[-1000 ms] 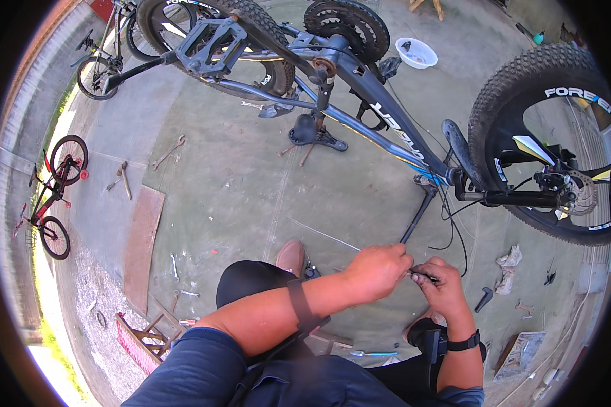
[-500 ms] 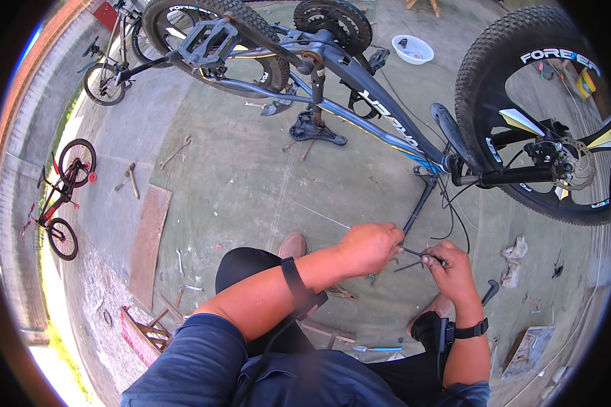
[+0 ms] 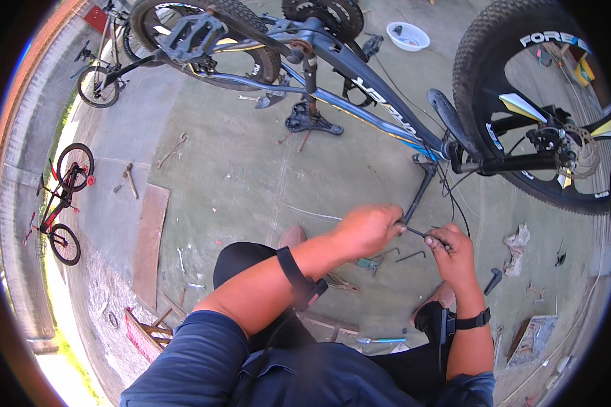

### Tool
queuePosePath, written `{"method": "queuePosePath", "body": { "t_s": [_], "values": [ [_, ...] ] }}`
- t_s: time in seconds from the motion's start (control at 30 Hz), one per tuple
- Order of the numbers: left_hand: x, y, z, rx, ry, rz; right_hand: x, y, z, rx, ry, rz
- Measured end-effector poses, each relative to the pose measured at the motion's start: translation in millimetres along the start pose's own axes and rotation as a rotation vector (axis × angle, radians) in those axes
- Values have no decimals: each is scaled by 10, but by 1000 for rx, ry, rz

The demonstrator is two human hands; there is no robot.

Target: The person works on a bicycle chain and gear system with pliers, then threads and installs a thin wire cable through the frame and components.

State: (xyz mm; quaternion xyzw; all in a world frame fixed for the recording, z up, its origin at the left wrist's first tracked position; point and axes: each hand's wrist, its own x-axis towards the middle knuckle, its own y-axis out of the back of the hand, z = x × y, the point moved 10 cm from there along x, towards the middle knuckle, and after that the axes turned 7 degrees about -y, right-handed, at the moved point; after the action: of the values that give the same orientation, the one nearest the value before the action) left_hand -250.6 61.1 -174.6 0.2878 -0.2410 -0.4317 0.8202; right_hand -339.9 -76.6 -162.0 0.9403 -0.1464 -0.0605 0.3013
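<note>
We look down on two bare hands at work over a green-grey floor. The left hand [image 3: 373,229] is closed, its fingers curled together around one part of a thin black cable [image 3: 415,231]. The right hand [image 3: 455,254] pinches the same cable between thumb and fingertips; its remaining fingers are bent. The cable thus spans the short gap between the two hands, sloping down slightly toward the right one. To the left of the left hand we note a thin pale wire [image 3: 312,213] running out over the floor; whether it joins the cable inside the fist we cannot tell.

Just beyond the hands, a black bar [image 3: 422,190] slants up toward the upturned bicycle [image 3: 346,61], whose blue-grey frame extends above and to the left of them. Its front wheel [image 3: 474,61] stands above and to the right of the right hand. Below the gap between the hands we find a bent hex key [image 3: 411,256], and below the left hand a small green object [image 3: 368,263]. To the right of the right hand lie a crumpled pale cloth [image 3: 516,249] and, nearer, a curved black piece [image 3: 493,281]. Well to the left of both hands lies a wrench [image 3: 172,150].
</note>
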Motion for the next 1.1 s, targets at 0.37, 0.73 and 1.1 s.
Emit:
{"method": "queuePosePath", "body": {
  "t_s": [0.37, 0.73, 1.1],
  "values": [
    [-5, 161, -38, -217, 26, 16, 43, 7, -10, 13, 34, -61],
    [-17, 196, 98, -141, -41, 67, 33, 6, 99, -41, -57, 5],
    [-78, 24, -92, -137, 108, -12, 23, -121, 193, -47, -70, 0]
  ]
}}
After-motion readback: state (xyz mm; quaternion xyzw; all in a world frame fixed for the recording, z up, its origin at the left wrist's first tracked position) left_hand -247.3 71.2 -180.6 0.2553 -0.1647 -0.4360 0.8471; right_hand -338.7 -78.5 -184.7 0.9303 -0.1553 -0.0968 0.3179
